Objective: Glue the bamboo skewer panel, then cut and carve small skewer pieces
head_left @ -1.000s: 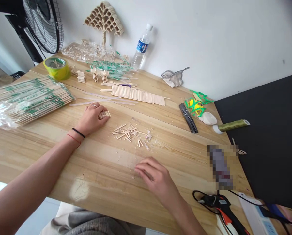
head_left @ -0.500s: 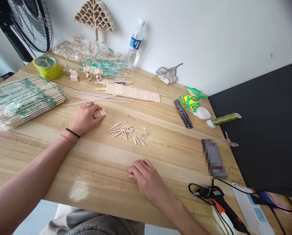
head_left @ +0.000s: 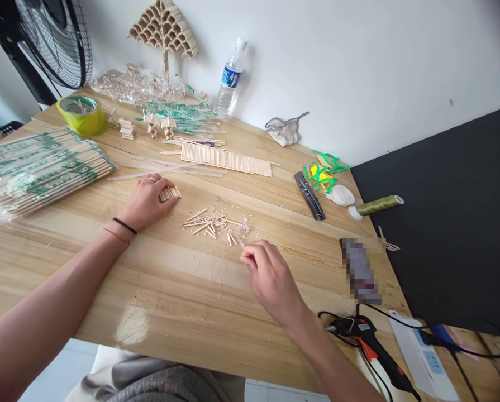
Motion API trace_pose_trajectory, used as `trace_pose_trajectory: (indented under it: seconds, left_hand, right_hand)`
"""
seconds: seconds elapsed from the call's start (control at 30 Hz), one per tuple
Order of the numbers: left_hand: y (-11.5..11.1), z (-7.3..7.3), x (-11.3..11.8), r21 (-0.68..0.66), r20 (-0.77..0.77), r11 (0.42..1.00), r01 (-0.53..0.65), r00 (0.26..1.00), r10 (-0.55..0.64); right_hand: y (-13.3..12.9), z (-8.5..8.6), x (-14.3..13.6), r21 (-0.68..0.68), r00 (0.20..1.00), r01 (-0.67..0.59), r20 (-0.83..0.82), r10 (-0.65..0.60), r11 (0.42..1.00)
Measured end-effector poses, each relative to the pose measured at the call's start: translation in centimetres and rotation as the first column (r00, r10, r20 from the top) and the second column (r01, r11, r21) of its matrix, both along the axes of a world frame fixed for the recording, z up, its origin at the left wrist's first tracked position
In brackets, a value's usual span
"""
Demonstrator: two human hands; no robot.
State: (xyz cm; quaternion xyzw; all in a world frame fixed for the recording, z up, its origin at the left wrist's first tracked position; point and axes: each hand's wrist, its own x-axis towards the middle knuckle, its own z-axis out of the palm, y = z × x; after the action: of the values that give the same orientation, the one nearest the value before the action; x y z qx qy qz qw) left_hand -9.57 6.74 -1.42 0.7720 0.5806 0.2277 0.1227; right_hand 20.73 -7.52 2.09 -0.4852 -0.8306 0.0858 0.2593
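The left hand (head_left: 146, 202) lies on the wooden table (head_left: 157, 290), and its grip is closed on a small block of short sticks (head_left: 170, 193) glued side by side, which rests on the table under the fingertips. The right hand (head_left: 270, 279) is just beside a loose pile of cut stick pieces (head_left: 212, 223); its fingertips are pinched together, but I cannot tell if something is between them. To the far left lie bundles of chopsticks (head_left: 44, 170) in clear wrappers with green print, too small to read. At the wall stands a water bottle (head_left: 229, 75) with a blue label, the writing not readable. A flat panel of sticks (head_left: 227, 158) lies behind the pile, and a glue gun (head_left: 369, 340) lies near the right forearm
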Motion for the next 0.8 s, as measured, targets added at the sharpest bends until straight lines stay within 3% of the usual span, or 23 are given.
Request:
trace_pose_trajectory:
  seconds: [0.13,0.4,0.7,0.8]
  left_hand:
    - [0.0,0.0,0.0,-0.001,0.01,1.0,0.004,1.0,-0.004]
    - [0.1,0.0,-0.1,-0.005,0.01,1.0,0.009,1.0,-0.009]
    - [0.1,-0.1,-0.1,-0.009,0.008,1.0,0.007,1.0,-0.007]
    - [0.2,-0.1,-0.1,-0.003,0.003,1.0,0.005,1.0,-0.005]
  right_hand:
    - [2.4,0.7,1.1,-0.053,0.998,0.022,-0.058,-0.025,0.998]
    - [5.0,-0.9,2.4,-0.123,0.967,0.228,-0.083,-0.239,0.966]
    - [5.2,-0.9,3.5,-0.222,0.925,0.289,-0.185,-0.331,0.931]
    - [4.8,-1.1,3.8,-0.258,0.921,0.255,-0.229,-0.315,0.932]
